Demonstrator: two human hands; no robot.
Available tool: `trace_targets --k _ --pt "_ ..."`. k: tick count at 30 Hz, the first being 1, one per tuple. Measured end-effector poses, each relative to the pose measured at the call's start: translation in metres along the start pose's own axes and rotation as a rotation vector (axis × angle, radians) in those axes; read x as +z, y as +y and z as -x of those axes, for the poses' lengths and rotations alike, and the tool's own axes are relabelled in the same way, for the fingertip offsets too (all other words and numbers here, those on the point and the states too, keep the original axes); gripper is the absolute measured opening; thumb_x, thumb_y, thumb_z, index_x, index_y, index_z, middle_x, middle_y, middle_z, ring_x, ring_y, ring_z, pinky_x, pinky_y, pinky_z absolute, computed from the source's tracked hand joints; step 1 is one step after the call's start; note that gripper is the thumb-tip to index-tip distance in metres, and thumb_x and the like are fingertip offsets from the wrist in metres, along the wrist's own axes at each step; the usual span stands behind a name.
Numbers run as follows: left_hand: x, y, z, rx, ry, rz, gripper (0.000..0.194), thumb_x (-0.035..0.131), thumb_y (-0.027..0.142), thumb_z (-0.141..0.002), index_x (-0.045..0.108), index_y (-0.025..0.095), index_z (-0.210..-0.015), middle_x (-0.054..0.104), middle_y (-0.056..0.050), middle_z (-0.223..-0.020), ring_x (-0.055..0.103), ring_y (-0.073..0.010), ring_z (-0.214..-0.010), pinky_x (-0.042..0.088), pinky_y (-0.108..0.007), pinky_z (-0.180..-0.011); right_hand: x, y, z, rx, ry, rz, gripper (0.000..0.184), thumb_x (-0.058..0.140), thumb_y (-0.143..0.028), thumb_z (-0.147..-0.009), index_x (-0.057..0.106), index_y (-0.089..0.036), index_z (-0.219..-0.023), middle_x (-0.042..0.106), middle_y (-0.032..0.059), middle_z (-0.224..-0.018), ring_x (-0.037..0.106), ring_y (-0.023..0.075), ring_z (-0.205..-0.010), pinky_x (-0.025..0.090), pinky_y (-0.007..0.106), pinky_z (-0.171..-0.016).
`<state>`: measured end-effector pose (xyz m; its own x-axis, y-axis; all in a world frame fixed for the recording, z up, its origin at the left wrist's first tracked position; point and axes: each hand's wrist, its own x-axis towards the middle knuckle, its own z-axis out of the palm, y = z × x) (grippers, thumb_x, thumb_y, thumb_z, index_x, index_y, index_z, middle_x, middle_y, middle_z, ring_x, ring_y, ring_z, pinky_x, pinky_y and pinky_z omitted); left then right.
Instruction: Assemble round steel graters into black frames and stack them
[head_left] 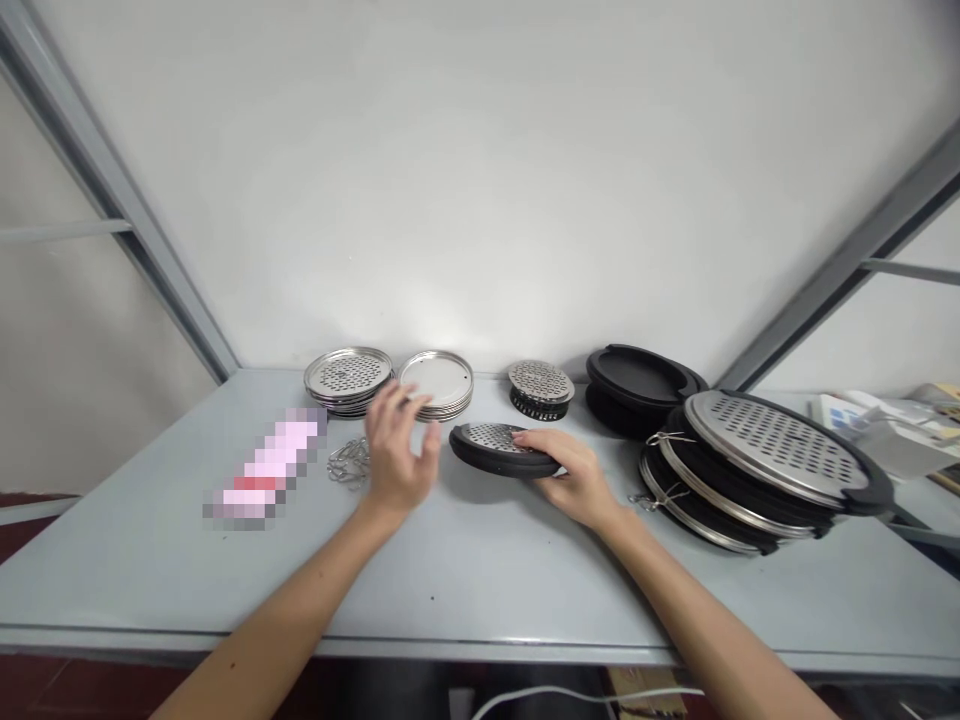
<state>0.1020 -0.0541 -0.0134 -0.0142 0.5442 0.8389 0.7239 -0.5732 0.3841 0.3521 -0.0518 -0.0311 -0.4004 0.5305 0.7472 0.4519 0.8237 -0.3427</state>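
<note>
My right hand [574,472] grips the right edge of a round black grater holder [495,464], thumb on top and fingers beneath. A perforated metal grating disc [491,436] sits in its top. The piece is raised a little above the table and tilted. My left hand [401,450] is in the air to its left, fingers apart and slightly blurred, holding nothing. Behind the left hand stands a stack of plain metal lids [442,380]. Small wire clips [349,465] lie in a loose pile just left of that hand.
Perforated metal discs [349,375] are stacked at the back left, smaller grater discs [540,385] at the back centre. Black rings [637,380] stand back right, before a leaning pile of assembled graters [772,450]. A pixelated pink item [270,470] lies on the grey table [480,590].
</note>
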Motion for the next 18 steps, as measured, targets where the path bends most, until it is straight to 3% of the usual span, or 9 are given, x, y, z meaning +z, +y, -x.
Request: trace_targets --k 2,4,7,9,13,18 --pt "0.002 -0.003 0.001 -0.203 0.097 -0.030 0.025 0.044 0.031 -0.092 0.059 0.017 -0.107 0.058 -0.013 -0.117 0.048 -0.0285 -0.119 0.033 -0.050 -0.104 0.000 -0.001 -0.001 -0.017 0.032 0.018 0.034 0.058 -0.010 -0.080 0.061 -0.023 -0.111 0.070 0.0087 -0.105 0.066 0.0235 -0.097 0.054 0.040 -0.085" --pt "0.005 -0.001 0.004 -0.237 0.001 0.067 0.024 0.042 0.029 -0.093 0.058 0.017 -0.106 0.061 -0.011 -0.110 0.053 -0.0255 -0.111 0.041 -0.046 -0.098 0.000 -0.001 -0.001 -0.023 0.066 0.017 0.035 0.059 -0.009 -0.079 0.061 -0.023 -0.112 0.070 0.0094 -0.106 0.066 0.0245 -0.099 0.054 0.041 -0.087" --pt "0.007 0.007 0.008 0.024 -0.244 0.229 0.033 0.045 0.029 -0.092 0.050 0.017 -0.121 0.057 -0.012 -0.120 0.052 -0.0246 -0.115 0.043 -0.043 -0.099 -0.003 0.000 -0.001 -0.016 0.092 -0.001 0.037 0.059 -0.009 -0.080 0.061 -0.024 -0.114 0.069 0.0094 -0.109 0.064 0.0254 -0.104 0.053 0.044 -0.089" --pt "0.008 0.011 0.010 0.181 -0.340 0.235 0.043 0.051 0.027 -0.089 0.044 0.018 -0.130 0.052 -0.013 -0.128 0.047 -0.0260 -0.122 0.040 -0.045 -0.104 -0.005 -0.001 0.000 -0.009 0.084 -0.014 0.036 0.058 -0.010 -0.081 0.061 -0.024 -0.114 0.068 0.0095 -0.111 0.063 0.0255 -0.105 0.052 0.045 -0.091" --pt "0.009 0.005 0.011 0.282 -0.296 0.174 0.037 0.046 0.011 -0.092 0.050 0.024 -0.126 0.057 -0.009 -0.122 0.050 -0.0226 -0.119 0.042 -0.044 -0.102 -0.004 -0.011 0.000 0.035 0.058 -0.033 0.034 0.054 -0.010 -0.082 0.062 -0.023 -0.112 0.067 0.0100 -0.112 0.062 0.0244 -0.107 0.051 0.044 -0.093" --pt "0.007 -0.007 0.008 0.342 -0.222 0.152 0.036 0.050 0.012 -0.091 0.052 0.025 -0.125 0.061 -0.008 -0.119 0.055 -0.0228 -0.114 0.046 -0.044 -0.096 -0.007 -0.031 -0.005 0.042 -0.067 0.105 0.050 0.049 -0.008 -0.079 0.053 -0.024 -0.127 0.061 0.0088 -0.125 0.058 0.0254 -0.116 0.049 0.047 -0.098"
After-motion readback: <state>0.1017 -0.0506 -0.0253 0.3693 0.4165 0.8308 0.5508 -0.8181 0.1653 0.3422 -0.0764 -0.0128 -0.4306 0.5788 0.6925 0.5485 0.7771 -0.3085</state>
